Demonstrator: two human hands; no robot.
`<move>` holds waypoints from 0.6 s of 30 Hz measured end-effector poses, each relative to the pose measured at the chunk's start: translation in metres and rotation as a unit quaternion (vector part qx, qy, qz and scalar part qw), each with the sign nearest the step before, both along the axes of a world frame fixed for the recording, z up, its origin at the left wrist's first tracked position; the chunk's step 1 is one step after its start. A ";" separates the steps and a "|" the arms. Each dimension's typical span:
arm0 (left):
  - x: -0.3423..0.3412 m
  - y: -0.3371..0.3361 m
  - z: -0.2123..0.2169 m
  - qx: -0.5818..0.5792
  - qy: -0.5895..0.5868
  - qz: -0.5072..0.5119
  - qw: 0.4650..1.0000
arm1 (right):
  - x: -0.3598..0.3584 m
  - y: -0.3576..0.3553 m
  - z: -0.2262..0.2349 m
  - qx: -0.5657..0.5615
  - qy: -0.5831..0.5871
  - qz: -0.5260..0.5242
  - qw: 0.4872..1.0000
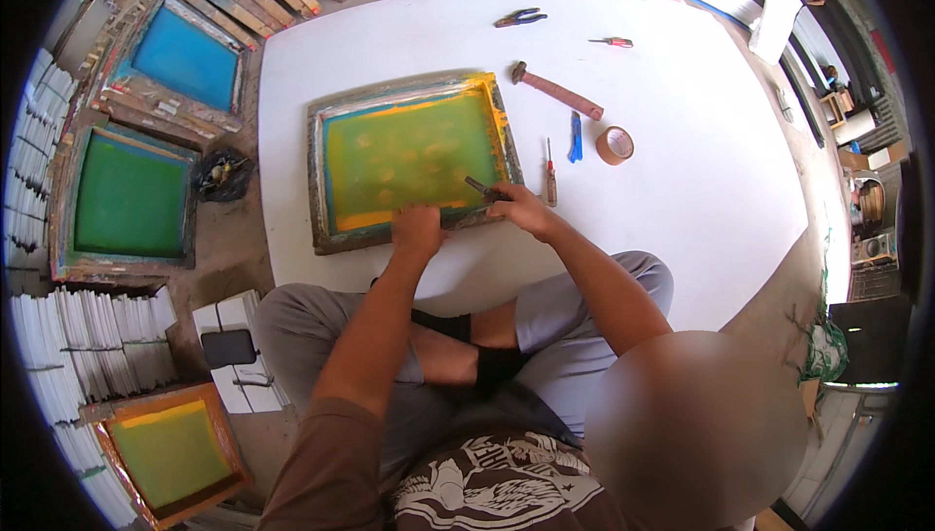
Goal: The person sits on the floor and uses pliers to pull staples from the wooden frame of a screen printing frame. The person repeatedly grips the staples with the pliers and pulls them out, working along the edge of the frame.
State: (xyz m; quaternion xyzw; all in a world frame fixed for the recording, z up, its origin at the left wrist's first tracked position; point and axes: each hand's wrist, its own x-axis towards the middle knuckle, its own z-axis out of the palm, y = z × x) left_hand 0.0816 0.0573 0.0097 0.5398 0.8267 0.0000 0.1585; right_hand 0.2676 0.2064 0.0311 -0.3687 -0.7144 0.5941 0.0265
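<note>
A screen-printing frame point(319, 195) with yellow-green mesh lies flat on the white sheet before me, its wooden rim worn and paint-stained. My left hand point(417, 229) rests on the near rim, fingers curled over it. Above the frame's near right corner, my right hand point(524, 213) is closed round a short dark metal hand tool point(476, 185); its end points up and left over the mesh. The fingers hide most of that tool, so its exact kind does not show. A screwdriver point(551, 180) lies just right of the frame, close to my right hand.
On the sheet lie a hammer point(560, 93), a blue cutter point(576, 136), a tape roll point(615, 145), pliers point(520, 18) and a red-handled screwdriver point(612, 42). Other screens, blue point(185, 56), green point(131, 195) and yellow point(170, 448), stand left, with paper stacks point(107, 336) and a phone point(228, 347).
</note>
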 end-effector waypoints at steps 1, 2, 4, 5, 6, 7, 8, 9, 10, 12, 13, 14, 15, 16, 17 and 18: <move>-0.006 -0.005 0.002 -0.012 0.003 0.007 1.000 | 0.000 -0.005 0.000 0.005 -0.002 0.015 1.000; -0.010 -0.008 0.004 -0.023 0.006 0.012 1.000 | 0.002 -0.011 -0.001 0.010 -0.004 0.029 1.000; -0.014 -0.013 0.009 -0.031 0.017 0.019 0.999 | 0.006 -0.018 -0.013 0.039 -0.013 0.053 0.998; -0.011 -0.011 0.010 -0.027 0.022 0.016 0.999 | 0.013 -0.018 -0.035 0.062 -0.024 0.057 0.996; -0.010 -0.011 0.009 -0.025 0.028 0.015 0.999 | 0.013 -0.023 -0.037 0.084 -0.034 0.065 0.994; -0.009 -0.010 0.005 0.008 0.041 0.019 0.999 | 0.017 -0.026 -0.037 0.078 -0.042 0.065 0.994; -0.008 -0.009 -0.002 0.041 0.055 0.021 0.997 | 0.021 -0.027 -0.037 0.071 -0.051 0.064 0.994; -0.011 -0.012 -0.010 0.069 0.071 0.030 0.995 | 0.016 -0.032 -0.030 0.060 -0.057 0.070 0.994; -0.016 -0.013 -0.015 0.088 0.080 0.037 0.992 | 0.007 -0.036 -0.014 0.025 -0.086 0.073 0.993; -0.020 -0.010 -0.018 0.124 0.093 0.040 0.987 | 0.000 -0.044 0.013 -0.047 -0.149 0.069 0.985; -0.019 -0.004 -0.016 0.105 0.079 0.045 0.990 | 0.000 -0.043 0.002 -0.009 -0.128 0.081 0.988; -0.020 0.005 -0.015 0.086 0.067 0.051 0.993 | -0.001 -0.041 -0.017 0.028 -0.106 0.094 0.990; -0.023 0.012 -0.010 0.067 0.056 0.059 0.994 | -0.007 -0.041 -0.017 0.067 -0.082 0.110 0.988; -0.028 0.016 -0.007 0.045 0.042 0.057 0.996 | -0.012 -0.043 -0.016 0.065 -0.091 0.108 0.988; -0.035 0.018 -0.004 0.022 0.029 0.056 0.998 | -0.020 -0.047 -0.016 0.063 -0.100 0.107 0.987; -0.037 0.021 -0.001 0.002 0.013 0.051 0.999 | -0.025 -0.050 -0.011 0.062 -0.111 0.102 0.987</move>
